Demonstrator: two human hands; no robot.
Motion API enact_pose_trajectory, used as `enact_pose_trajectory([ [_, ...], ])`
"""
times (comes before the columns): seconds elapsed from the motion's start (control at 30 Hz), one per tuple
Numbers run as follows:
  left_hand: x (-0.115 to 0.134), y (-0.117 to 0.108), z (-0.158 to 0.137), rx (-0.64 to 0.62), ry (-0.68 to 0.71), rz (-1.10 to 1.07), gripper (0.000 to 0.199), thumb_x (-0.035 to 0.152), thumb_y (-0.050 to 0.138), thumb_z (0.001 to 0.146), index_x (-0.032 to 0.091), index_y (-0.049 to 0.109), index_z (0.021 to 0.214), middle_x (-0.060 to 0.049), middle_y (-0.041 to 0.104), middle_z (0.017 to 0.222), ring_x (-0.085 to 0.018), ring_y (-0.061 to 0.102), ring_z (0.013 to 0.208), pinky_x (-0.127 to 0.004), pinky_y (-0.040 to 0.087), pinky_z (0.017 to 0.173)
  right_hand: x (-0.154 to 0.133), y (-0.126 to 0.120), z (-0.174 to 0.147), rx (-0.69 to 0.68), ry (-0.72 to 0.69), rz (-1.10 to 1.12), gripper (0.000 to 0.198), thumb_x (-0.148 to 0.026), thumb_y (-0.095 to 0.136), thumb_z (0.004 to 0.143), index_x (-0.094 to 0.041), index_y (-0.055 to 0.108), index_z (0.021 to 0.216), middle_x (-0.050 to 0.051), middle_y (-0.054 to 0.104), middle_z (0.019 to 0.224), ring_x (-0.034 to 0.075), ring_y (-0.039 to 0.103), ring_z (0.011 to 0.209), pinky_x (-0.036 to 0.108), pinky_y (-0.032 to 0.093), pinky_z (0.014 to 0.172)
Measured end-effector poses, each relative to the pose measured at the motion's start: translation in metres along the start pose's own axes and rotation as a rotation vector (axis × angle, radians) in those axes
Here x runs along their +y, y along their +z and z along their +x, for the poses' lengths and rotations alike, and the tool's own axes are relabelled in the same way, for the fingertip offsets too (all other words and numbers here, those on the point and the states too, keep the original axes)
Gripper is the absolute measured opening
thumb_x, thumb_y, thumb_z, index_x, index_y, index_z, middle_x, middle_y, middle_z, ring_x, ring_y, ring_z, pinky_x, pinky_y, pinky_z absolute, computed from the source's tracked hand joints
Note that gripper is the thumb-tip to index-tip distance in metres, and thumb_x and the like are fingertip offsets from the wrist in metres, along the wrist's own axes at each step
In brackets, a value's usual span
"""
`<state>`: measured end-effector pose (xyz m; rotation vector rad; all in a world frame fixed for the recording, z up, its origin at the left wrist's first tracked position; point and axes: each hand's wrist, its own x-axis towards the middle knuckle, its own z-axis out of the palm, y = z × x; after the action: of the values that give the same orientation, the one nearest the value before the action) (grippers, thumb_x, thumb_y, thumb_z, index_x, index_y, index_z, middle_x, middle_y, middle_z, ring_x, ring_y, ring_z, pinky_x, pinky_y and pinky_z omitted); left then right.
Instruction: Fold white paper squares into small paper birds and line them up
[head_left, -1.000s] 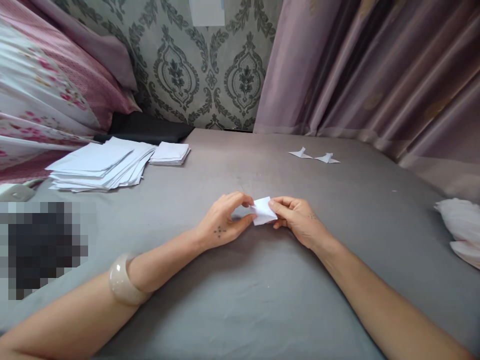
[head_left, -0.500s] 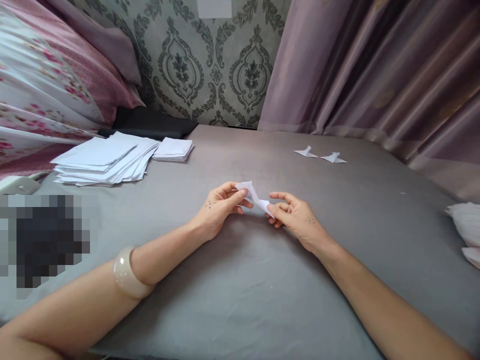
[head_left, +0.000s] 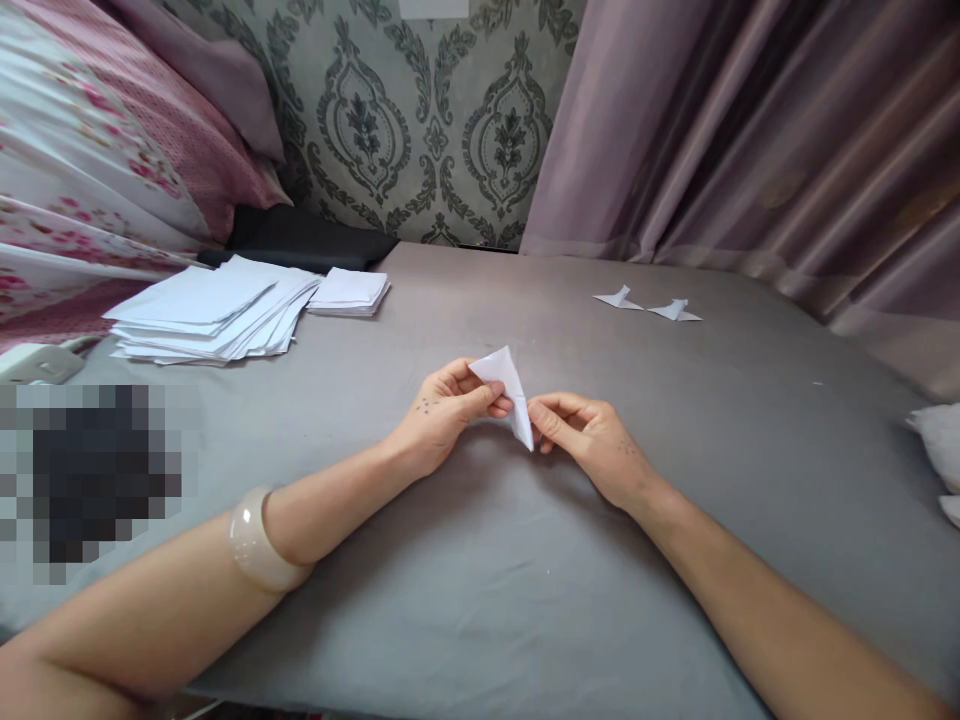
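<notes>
Above the grey cloth surface, a piece of folded white paper (head_left: 513, 385) is held up at a slant, its point toward the lower right. My left hand (head_left: 459, 408) pinches its left side between thumb and fingers. At its lower right edge my right hand (head_left: 586, 436) is closed, with thumb and forefinger pressed together on the paper's rim; the other fingers curl beneath. Both hands are off to the front of two small folded white paper pieces, one (head_left: 619, 298) beside the other (head_left: 676, 311), lying at the back right.
A loose stack of white paper sheets (head_left: 195, 305) lies at the back left. A smaller paper stack (head_left: 349, 292) touches its right side. Behind them is a black flat item (head_left: 307, 240). A white power strip (head_left: 41, 363) sits at the left edge, and curtains (head_left: 675, 130) hang at right.
The paper has turned and its lower flap now lies folded against the rest, making a narrower pointed shape. My right hand's fingers have drawn in along its right edge.
</notes>
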<state>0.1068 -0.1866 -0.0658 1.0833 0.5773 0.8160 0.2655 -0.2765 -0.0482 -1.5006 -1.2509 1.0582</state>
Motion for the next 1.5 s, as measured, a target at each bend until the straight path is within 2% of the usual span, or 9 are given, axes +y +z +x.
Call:
enact_pose_trajectory([
  [0.33, 0.0, 0.003, -0.002, -0.088, -0.03, -0.003, 0.019, 0.026, 0.073, 0.075, 0.013, 0.062, 0.083, 0.0, 0.062, 0.072, -0.009, 0.056, 0.066, -0.024, 0.044, 0.066, 0.0, 0.01, 0.0, 0.013, 0.001, 0.164, 0.03, -0.039, 0.07, 0.076, -0.021, 0.059, 0.098, 0.006, 0.07, 0.101, 0.019, 0.066, 0.097, 0.035, 0.051, 0.087],
  [0.5, 0.001, 0.005, -0.003, -0.077, -0.06, 0.023, 0.03, 0.028, 0.076, 0.071, 0.014, 0.059, 0.09, -0.002, 0.064, 0.08, -0.012, 0.06, 0.072, -0.028, 0.047, 0.071, 0.0, 0.013, 0.003, 0.013, 0.003, 0.181, 0.032, -0.034, 0.071, 0.075, -0.021, 0.056, 0.1, 0.008, 0.069, 0.104, 0.018, 0.068, 0.088, 0.035, 0.053, 0.082],
  [0.63, 0.002, 0.008, -0.003, 0.059, -0.054, 0.107, 0.048, 0.03, 0.08, 0.067, 0.015, 0.051, 0.103, -0.004, 0.064, 0.09, -0.014, 0.062, 0.076, -0.029, 0.049, 0.07, 0.001, 0.015, 0.008, 0.12, 0.005, 0.152, 0.032, -0.033, 0.07, 0.072, -0.019, 0.055, 0.097, 0.008, 0.069, 0.096, 0.019, 0.067, 0.083, 0.032, 0.054, 0.073],
  [0.73, 0.004, 0.01, -0.004, 0.137, 0.008, 0.239, 0.043, 0.039, 0.077, 0.069, 0.016, 0.05, 0.094, -0.001, 0.06, 0.082, -0.012, 0.058, 0.07, -0.026, 0.046, 0.065, 0.0, 0.014, 0.012, 0.213, 0.016, 0.111, 0.032, -0.032, 0.069, 0.071, -0.018, 0.054, 0.096, 0.007, 0.068, 0.091, 0.018, 0.067, 0.078, 0.031, 0.054, 0.068],
  [0.87, 0.002, 0.012, -0.004, 0.023, 0.078, 0.363, 0.036, 0.041, 0.077, 0.068, 0.015, 0.055, 0.079, 0.0, 0.058, 0.075, -0.01, 0.054, 0.067, -0.023, 0.042, 0.061, 0.002, 0.013, 0.014, 0.276, 0.011, 0.06, 0.037, -0.031, 0.069, 0.07, -0.017, 0.052, 0.1, 0.01, 0.068, 0.099, 0.017, 0.067, 0.074, 0.029, 0.053, 0.063],
  [0.97, 0.0, 0.01, -0.003, -0.013, 0.02, 0.309, 0.03, 0.039, 0.074, 0.071, 0.014, 0.057, 0.077, 0.0, 0.061, 0.073, -0.01, 0.055, 0.064, -0.023, 0.042, 0.061, 0.009, 0.011, 0.015, 0.3, -0.01, -0.005, 0.043, -0.03, 0.066, 0.072, -0.019, 0.049, 0.11, 0.01, 0.068, 0.106, 0.016, 0.068, 0.07, 0.029, 0.052, 0.063],
  [1.13, 0.0, 0.002, 0.002, 0.099, -0.093, 0.168, 0.024, 0.028, 0.073, 0.067, 0.016, 0.052, 0.073, 0.002, 0.063, 0.067, -0.01, 0.057, 0.058, -0.021, 0.042, 0.057, 0.021, 0.001, 0.019, 0.438, -0.035, -0.26, 0.044, -0.03, 0.062, 0.073, -0.02, 0.048, 0.114, 0.006, 0.071, 0.094, 0.018, 0.068, 0.071, 0.033, 0.052, 0.07],
  [1.3, -0.004, -0.004, 0.006, 0.146, -0.108, 0.104, 0.03, 0.018, 0.071, 0.065, 0.019, 0.049, 0.085, 0.001, 0.066, 0.073, -0.012, 0.062, 0.061, -0.021, 0.044, 0.056, 0.023, -0.003, 0.021, 0.365, -0.016, -0.175, 0.051, -0.031, 0.061, 0.075, -0.021, 0.042, 0.121, 0.004, 0.071, 0.087, 0.018, 0.068, 0.072, 0.032, 0.052, 0.068],
  [1.5, -0.007, -0.008, 0.008, 0.225, -0.074, 0.143, 0.038, 0.029, 0.073, 0.07, 0.018, 0.051, 0.099, 0.0, 0.066, 0.072, -0.011, 0.06, 0.057, -0.021, 0.043, 0.052, 0.016, -0.002, 0.017, 0.26, 0.034, -0.009, 0.058, -0.032, 0.064, 0.074, -0.025, 0.037, 0.126, 0.002, 0.07, 0.087, 0.016, 0.064, 0.065, 0.028, 0.051, 0.058],
])
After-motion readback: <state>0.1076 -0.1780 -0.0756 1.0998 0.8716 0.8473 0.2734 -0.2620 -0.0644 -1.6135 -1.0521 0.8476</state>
